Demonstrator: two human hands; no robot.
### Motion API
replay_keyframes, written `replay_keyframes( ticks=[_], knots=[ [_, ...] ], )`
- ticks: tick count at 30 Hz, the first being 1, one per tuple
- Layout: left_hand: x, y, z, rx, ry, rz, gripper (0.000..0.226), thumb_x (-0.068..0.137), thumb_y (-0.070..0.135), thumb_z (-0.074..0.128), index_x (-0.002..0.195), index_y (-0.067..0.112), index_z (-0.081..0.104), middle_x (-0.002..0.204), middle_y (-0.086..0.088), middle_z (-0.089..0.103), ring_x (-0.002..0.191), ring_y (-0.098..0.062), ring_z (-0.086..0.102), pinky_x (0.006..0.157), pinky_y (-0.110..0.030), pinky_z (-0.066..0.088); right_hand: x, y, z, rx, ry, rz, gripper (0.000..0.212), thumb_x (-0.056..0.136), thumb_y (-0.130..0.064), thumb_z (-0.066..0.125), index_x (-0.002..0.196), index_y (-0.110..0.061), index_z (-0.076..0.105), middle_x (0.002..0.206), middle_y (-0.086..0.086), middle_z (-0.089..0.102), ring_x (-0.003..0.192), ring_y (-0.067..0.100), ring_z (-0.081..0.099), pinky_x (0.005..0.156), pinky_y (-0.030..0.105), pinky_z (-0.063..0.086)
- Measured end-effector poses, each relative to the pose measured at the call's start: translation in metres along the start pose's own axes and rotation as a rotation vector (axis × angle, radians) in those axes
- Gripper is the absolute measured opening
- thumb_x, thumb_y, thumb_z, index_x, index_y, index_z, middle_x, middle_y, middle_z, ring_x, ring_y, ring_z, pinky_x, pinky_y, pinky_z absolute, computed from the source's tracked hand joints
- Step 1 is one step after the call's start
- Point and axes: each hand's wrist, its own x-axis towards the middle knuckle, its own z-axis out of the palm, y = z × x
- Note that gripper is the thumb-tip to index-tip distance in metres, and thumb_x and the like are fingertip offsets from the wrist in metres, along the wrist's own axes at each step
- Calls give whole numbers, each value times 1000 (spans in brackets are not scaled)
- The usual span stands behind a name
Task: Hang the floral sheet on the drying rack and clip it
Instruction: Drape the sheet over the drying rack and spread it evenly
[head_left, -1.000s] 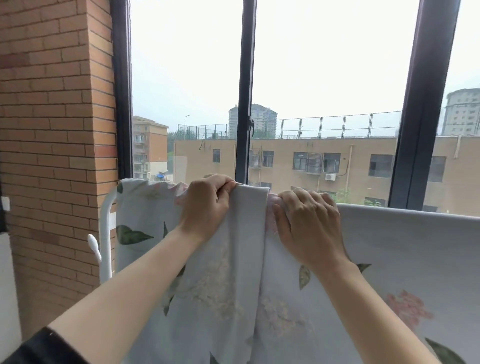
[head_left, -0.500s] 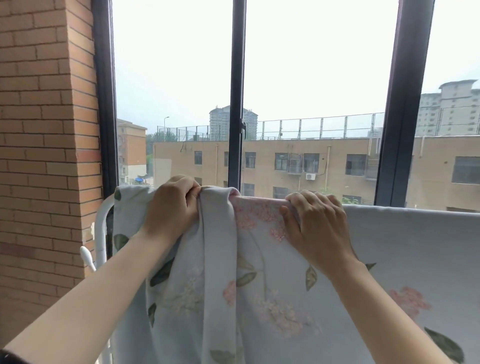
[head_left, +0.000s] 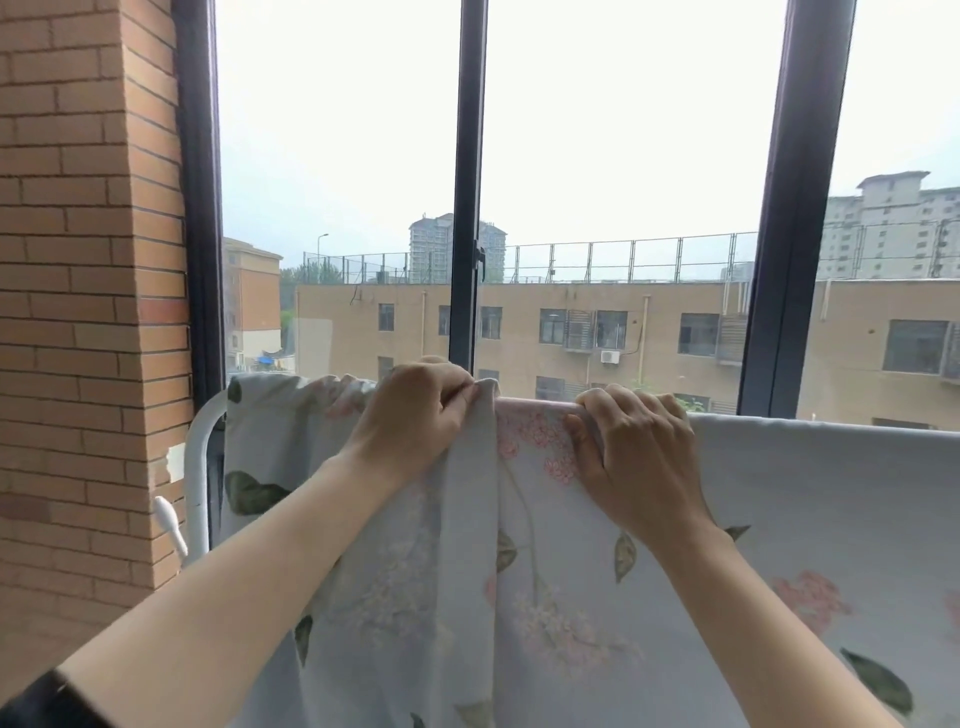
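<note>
The floral sheet, pale with pink blossoms and green leaves, is draped over the top bar of a white drying rack in front of the window. My left hand pinches a bunched fold of the sheet at the top bar, left of centre. My right hand grips the sheet over the bar just to the right, fingers curled over the top edge. Between my hands the fabric lies flat on the bar. No clip is visible.
A brick wall stands close on the left, with a white hook beside the rack's rounded corner. Dark window frames rise directly behind the rack. Buildings show through the glass.
My hands have moved apart along the bar, the left pulling the folded fabric leftward. A flat stretch of flowered sheet now shows between them.
</note>
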Motion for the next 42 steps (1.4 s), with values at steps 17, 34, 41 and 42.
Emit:
replay_keyframes(
  ticks=[17, 34, 41, 42],
  knots=[
    [-14, -52, -36, 36, 194, -95, 15, 86, 3, 63, 91, 8, 76, 85, -5, 73, 78, -14, 61, 75, -21, 43, 6, -8, -6, 5, -57, 36, 29, 92, -43, 44, 83, -21, 61, 80, -5, 64, 76, 21, 60, 75, 32, 35],
    [-36, -52, -32, -107, 334, -72, 14, 86, 16, 61, 85, 14, 75, 79, 8, 68, 77, -13, 63, 77, -35, 52, 24, -118, 41, 169, 51, -37, 9, 88, -25, 59, 87, -22, 67, 83, -7, 67, 78, 17, 61, 79, 27, 29],
    [-6, -30, -41, 98, 134, -306, 43, 74, 56, 69, 67, 15, 57, 66, 4, 59, 65, -16, 55, 58, -29, 41, 27, -116, 38, 195, 16, -80, 32, 92, -32, 41, 104, -26, 70, 86, -8, 68, 81, 18, 63, 78, 28, 30],
    [1, -28, -40, 163, 101, -338, 40, 72, 53, 71, 68, 16, 57, 69, 3, 60, 68, -18, 55, 59, -28, 39, 27, -116, 37, 199, 18, -76, 35, 91, -34, 39, 104, -26, 70, 84, -7, 68, 80, 18, 63, 78, 28, 30]
  ],
)
